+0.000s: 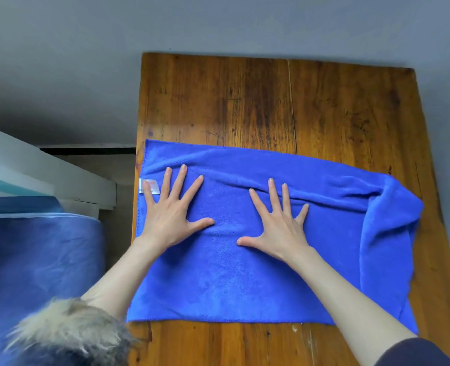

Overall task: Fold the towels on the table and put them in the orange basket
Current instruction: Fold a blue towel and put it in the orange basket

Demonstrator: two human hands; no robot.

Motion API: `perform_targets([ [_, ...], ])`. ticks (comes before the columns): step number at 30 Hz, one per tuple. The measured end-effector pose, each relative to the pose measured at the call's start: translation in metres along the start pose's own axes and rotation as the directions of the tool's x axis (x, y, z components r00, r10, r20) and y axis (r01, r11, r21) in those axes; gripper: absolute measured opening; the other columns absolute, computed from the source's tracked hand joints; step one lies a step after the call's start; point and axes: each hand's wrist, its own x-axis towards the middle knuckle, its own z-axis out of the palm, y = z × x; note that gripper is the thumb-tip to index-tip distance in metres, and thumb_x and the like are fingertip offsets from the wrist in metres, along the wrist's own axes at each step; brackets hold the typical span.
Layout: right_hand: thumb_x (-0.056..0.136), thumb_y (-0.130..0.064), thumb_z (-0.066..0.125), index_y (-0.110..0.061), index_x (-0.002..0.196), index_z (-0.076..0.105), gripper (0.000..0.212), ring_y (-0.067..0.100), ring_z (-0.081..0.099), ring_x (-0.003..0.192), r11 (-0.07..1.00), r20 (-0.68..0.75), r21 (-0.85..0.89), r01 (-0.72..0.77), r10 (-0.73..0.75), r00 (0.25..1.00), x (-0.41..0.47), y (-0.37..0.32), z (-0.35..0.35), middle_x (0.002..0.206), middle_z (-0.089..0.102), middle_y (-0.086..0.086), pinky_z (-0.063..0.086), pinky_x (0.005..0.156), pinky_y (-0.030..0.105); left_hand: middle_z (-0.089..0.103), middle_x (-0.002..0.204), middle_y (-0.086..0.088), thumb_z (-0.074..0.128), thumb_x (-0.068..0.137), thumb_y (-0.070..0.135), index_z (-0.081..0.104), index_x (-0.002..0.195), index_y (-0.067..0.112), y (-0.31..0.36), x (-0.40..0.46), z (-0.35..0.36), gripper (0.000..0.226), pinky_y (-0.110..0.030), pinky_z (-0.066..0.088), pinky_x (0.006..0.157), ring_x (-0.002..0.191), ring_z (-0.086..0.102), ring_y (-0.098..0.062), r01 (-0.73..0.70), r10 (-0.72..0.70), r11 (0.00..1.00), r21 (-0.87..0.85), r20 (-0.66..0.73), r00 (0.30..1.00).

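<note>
A blue microfibre towel lies spread across the wooden table. A small white label sits at its left edge, and its right end is bunched and hangs a little over the table's right side. My left hand rests flat on the towel's left part, fingers spread. Flat on the towel's middle lies my right hand, fingers also apart. Neither hand grips the cloth. No orange basket is in view.
The far half of the table is bare wood. A grey wall stands behind it. Left of the table are a white frame and a blue padded surface. A fur trim shows at the bottom left.
</note>
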Motion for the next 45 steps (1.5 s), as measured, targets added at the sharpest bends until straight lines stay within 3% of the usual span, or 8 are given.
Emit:
perform_targets([
  [8,0.086,-0.056,0.051,-0.033,0.149,0.009,0.079,0.016,-0.018,0.144,0.975,-0.183,0.217,0.047,-0.007,0.983,-0.015,0.018,-0.009,0.157,-0.017,-0.007,-0.001,0.112,0.058,-0.010,0.158,-0.005,0.016,0.071,0.079,0.011,0.149,0.030,0.026,0.001,-0.010,0.092,-0.065,-0.013,0.105,0.141,-0.026,-0.024,0.001,-0.006,0.996,-0.092,-0.060,0.998],
  [16,0.085,-0.026,0.065,-0.008,0.130,0.052,0.050,0.034,0.040,0.130,0.922,-0.488,0.301,-0.243,0.368,0.791,-0.052,0.133,0.004,0.138,0.046,0.015,0.031,0.102,0.056,-0.005,0.158,-0.008,0.029,0.087,0.059,0.014,0.149,0.027,0.125,0.005,0.004,0.071,-0.065,-0.009,0.106,0.143,-0.015,-0.031,-0.172,0.159,0.980,-0.102,-0.129,0.979],
  [20,0.080,-0.043,0.067,-0.009,0.118,0.052,0.054,0.035,0.048,0.114,0.760,-0.339,0.487,-0.431,0.619,0.709,-0.068,0.173,0.012,0.119,0.053,0.013,0.038,0.085,0.047,-0.007,0.158,-0.009,0.047,0.092,0.040,0.015,0.149,0.022,0.185,-0.003,0.018,0.068,-0.066,-0.005,0.106,0.144,-0.012,-0.032,-0.180,0.174,0.978,-0.103,-0.067,0.983],
  [24,0.081,-0.051,0.062,-0.012,0.111,0.055,0.050,0.030,0.047,0.116,0.715,-0.210,0.529,-0.458,0.633,0.745,-0.064,0.194,0.024,0.117,0.054,0.008,0.036,0.089,0.043,0.004,0.158,-0.009,0.059,0.086,0.040,0.026,0.147,0.021,0.240,-0.006,0.029,0.071,-0.070,0.002,0.104,0.144,0.000,-0.037,-0.256,0.253,0.965,-0.059,-0.054,0.966],
  [30,0.087,-0.022,0.059,-0.014,0.076,0.051,0.015,0.028,0.054,0.092,0.714,-0.329,0.679,-0.171,0.504,0.799,-0.061,0.217,0.014,0.085,0.050,0.001,0.039,0.077,0.039,-0.025,0.154,-0.001,0.057,0.083,0.055,0.001,0.149,0.031,0.293,0.007,0.029,0.090,-0.066,0.002,0.107,0.142,-0.022,-0.028,-0.153,0.153,0.988,-0.010,0.120,0.981],
  [37,0.089,-0.023,0.058,-0.009,0.085,0.061,0.014,0.020,0.049,0.076,0.739,-0.490,0.669,-0.080,0.519,0.700,-0.061,0.304,-0.021,0.088,0.054,0.001,0.026,0.063,0.025,-0.028,0.153,0.001,0.067,0.074,0.055,-0.006,0.147,0.035,0.303,0.012,0.017,0.106,-0.066,0.008,0.107,0.141,-0.023,-0.032,-0.044,0.034,0.998,0.052,0.184,0.982],
  [42,0.096,-0.015,0.044,-0.005,0.089,0.065,0.024,0.028,0.060,0.081,0.619,-0.364,0.781,-0.089,0.566,0.740,-0.049,0.327,-0.011,0.088,0.067,0.009,0.035,0.066,0.028,-0.001,0.158,-0.001,0.053,0.088,0.049,0.034,0.135,0.015,0.325,0.022,0.014,0.061,-0.066,0.001,0.107,0.144,-0.013,-0.027,-0.117,0.117,0.993,-0.028,-0.008,0.993],
  [45,0.093,-0.009,0.044,-0.007,0.099,0.064,0.021,0.032,0.062,0.093,0.495,-0.164,0.835,-0.239,0.639,0.752,-0.040,0.340,-0.006,0.099,0.069,0.012,0.039,0.075,0.027,0.013,0.157,0.004,0.043,0.094,0.042,0.033,0.137,0.016,0.340,0.031,0.010,0.051,-0.063,-0.002,0.109,0.146,-0.003,-0.024,-0.177,0.169,0.980,-0.088,-0.098,0.981],
])
